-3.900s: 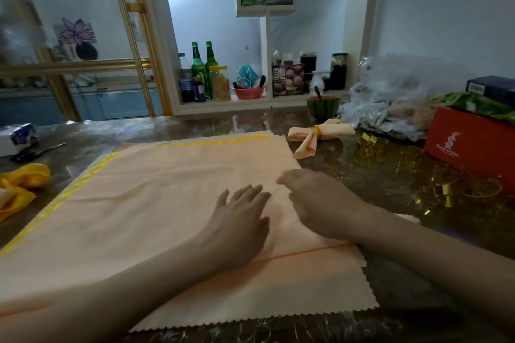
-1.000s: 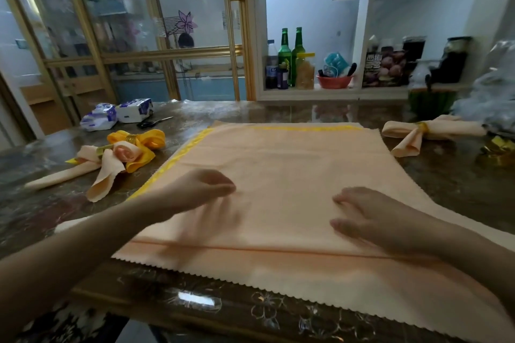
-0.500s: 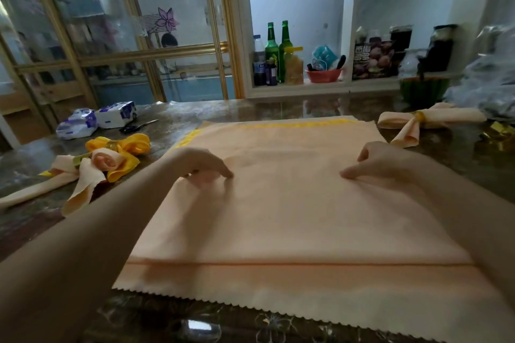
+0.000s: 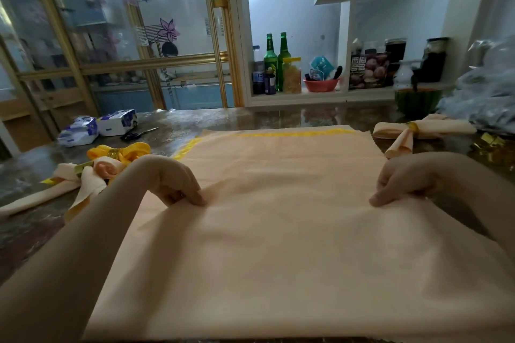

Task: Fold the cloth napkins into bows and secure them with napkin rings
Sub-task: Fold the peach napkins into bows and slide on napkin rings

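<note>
Both hands are down on the napkin [image 4: 278, 253]. The left hand [image 4: 178, 179] pinches the cloth at one side, the right hand [image 4: 401, 179] pinches it opposite, fabric spread between them. Lift unevenly and the fold probably skews; a loose pinch could let it slip.

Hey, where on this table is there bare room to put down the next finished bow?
Bare tabletop runs between the far edge of the napkin and the shelf unit, and at the near left, below the left bows. The right side is crowded: right bow, gold rings, plastic bags. The left hand and right hand pinch the napkin.
</note>
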Available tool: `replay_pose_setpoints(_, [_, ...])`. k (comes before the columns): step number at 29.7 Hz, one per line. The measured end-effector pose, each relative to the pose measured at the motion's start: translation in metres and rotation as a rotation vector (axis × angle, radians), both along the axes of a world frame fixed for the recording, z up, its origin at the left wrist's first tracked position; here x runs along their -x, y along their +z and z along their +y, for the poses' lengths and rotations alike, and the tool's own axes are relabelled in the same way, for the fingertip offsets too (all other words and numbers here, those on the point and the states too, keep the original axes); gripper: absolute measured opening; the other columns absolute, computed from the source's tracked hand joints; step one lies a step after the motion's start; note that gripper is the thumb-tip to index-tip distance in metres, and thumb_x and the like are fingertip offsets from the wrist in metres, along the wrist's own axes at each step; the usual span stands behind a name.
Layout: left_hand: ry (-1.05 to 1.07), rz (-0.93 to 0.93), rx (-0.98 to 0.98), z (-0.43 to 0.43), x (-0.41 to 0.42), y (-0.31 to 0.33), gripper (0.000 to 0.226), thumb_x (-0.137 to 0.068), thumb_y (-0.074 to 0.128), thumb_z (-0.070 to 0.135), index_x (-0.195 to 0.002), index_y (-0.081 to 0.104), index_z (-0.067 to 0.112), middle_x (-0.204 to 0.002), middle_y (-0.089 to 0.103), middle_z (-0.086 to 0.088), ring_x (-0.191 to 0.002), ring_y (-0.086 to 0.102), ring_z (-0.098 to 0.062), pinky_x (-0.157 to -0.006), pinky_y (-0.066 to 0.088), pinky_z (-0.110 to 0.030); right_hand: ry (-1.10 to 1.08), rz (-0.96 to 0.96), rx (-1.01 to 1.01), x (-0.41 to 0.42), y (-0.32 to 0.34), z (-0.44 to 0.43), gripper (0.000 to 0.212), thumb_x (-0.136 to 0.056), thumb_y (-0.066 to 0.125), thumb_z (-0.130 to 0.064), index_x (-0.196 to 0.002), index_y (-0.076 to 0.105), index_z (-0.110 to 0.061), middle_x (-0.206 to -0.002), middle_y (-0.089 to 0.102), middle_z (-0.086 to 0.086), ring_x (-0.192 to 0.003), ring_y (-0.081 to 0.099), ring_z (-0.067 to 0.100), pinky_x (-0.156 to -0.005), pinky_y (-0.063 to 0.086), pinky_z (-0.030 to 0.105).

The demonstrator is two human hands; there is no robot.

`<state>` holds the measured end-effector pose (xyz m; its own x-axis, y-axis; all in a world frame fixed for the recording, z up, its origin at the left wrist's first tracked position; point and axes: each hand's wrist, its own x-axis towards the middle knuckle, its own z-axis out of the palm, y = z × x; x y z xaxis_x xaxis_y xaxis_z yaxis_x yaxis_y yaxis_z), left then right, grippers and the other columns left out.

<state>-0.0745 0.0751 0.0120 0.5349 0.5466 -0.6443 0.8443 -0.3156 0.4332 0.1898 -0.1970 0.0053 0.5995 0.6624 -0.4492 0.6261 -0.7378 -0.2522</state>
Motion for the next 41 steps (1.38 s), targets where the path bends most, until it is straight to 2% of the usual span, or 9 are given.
replay_pose_setpoints(3, [-0.042, 0.018, -0.029, -0.007, -0.009, 0.002, 0.012, -0.082, 0.068, 0.007, -0.094, 0.067, 0.004, -0.075, 0.071, -0.008, -0.063, 0.067, -0.018, -0.067, 0.056, -0.028, -0.014, 0.049, 0.016, 0.006, 0.005, -0.002, 0.017, -0.084, 0.067, -0.032, -0.087, 0.064, -0.015, -0.091, 0.064, 0.004, -0.080, 0.062, 0.014, -0.066, 0.052, 0.022])
replay_pose_setpoints(6, [0.027, -0.177, -0.084, -0.011, -0.025, -0.006, 0.018, -0.087, 0.064, 0.017, -0.096, 0.065, 0.002, -0.067, 0.063, -0.005, -0.054, 0.057, -0.014, -0.055, 0.051, -0.022, -0.054, -0.002, -0.127, 0.010, -0.003, 0.012, 0.036, -0.087, 0.060, -0.044, -0.097, 0.066, -0.010, -0.095, 0.064, 0.007, -0.083, 0.060, 0.017, -0.067, 0.050, 0.022])
replay_pose_setpoints(13, [0.186, -0.333, -0.021, -0.007, -0.040, -0.022, 0.012, -0.082, 0.069, 0.007, -0.094, 0.068, 0.007, -0.098, 0.059, -0.017, -0.077, 0.055, -0.021, -0.070, 0.049, -0.028, -0.057, -0.022, -0.353, 0.021, -0.021, 0.040, 0.033, -0.086, 0.067, -0.029, -0.108, 0.067, -0.004, -0.092, 0.064, 0.006, -0.077, 0.057, 0.016, -0.078, 0.048, 0.032])
replay_pose_setpoints(17, [0.201, -0.330, -0.023, -0.010, -0.042, -0.021, 0.015, -0.083, 0.066, 0.004, -0.098, 0.066, 0.006, -0.090, 0.062, -0.012, -0.074, 0.056, -0.020, -0.069, 0.049, -0.027, -0.056, -0.026, -0.333, 0.021, -0.018, 0.042, 0.036, -0.085, 0.068, -0.028, -0.113, 0.065, -0.006, -0.098, 0.062, 0.006, -0.087, 0.058, 0.019, -0.085, 0.049, 0.033])
replay_pose_setpoints(19, [0.193, -0.323, -0.073, -0.016, -0.046, -0.019, 0.006, -0.086, 0.064, 0.009, -0.092, 0.064, 0.007, -0.082, 0.058, -0.009, -0.071, 0.053, -0.018, -0.068, 0.046, -0.027, -0.043, -0.035, -0.357, 0.022, -0.020, 0.045, 0.035, -0.087, 0.065, -0.029, -0.114, 0.064, -0.005, -0.101, 0.062, 0.008, -0.088, 0.058, 0.021, -0.083, 0.049, 0.032])
replay_pose_setpoints(22, [0.157, -0.393, -0.197, -0.023, -0.058, -0.024, 0.022, -0.087, 0.065, 0.024, -0.101, 0.065, 0.006, -0.084, 0.058, -0.006, -0.073, 0.053, -0.016, -0.065, 0.045, -0.023, -0.036, -0.011, -0.456, 0.028, -0.026, 0.056, 0.032, -0.092, 0.058, -0.031, -0.109, 0.064, -0.004, -0.097, 0.062, 0.008, -0.084, 0.056, 0.020, -0.077, 0.046, 0.031])
replay_pose_setpoints(28, [0.168, -0.661, -0.381, -0.039, -0.079, -0.045, 0.015, -0.088, 0.061, 0.007, -0.101, 0.066, 0.011, -0.076, 0.056, 0.004, -0.068, 0.052, -0.010, -0.056, 0.042, -0.011, -0.104, -0.023, -0.622, 0.039, -0.037, 0.078, 0.023, -0.086, 0.056, -0.008, -0.108, 0.064, -0.006, -0.108, 0.062, 0.012, -0.098, 0.057, 0.026, -0.084, 0.048, 0.033])
replay_pose_setpoints(34, [0.102, -0.774, -0.610, -0.043, -0.076, -0.065, 0.015, -0.086, 0.059, 0.007, -0.096, 0.070, 0.009, -0.085, 0.061, -0.002, -0.082, 0.053, -0.014, -0.071, 0.038, -0.020, -0.151, -0.017, -0.767, 0.047, -0.049, 0.090, 0.014, -0.087, 0.052, -0.012, -0.095, 0.061, -0.019, -0.108, 0.062, 0.009, -0.099, 0.057, 0.027, -0.089, 0.049, 0.038])
replay_pose_setpoints(41, [-0.004, -0.819, -0.825, -0.048, -0.076, -0.069, 0.012, -0.083, 0.065, 0.010, -0.092, 0.072, 0.009, -0.093, 0.070, -0.008, -0.082, 0.058, -0.018, -0.078, 0.044, -0.025, -0.143, -0.081, -0.893, 0.045, -0.056, 0.091, 0.016, -0.089, 0.059, -0.014, -0.101, 0.069, -0.009, -0.106, 0.067, 0.009, -0.102, 0.059, 0.024, -0.093, 0.046, 0.035])
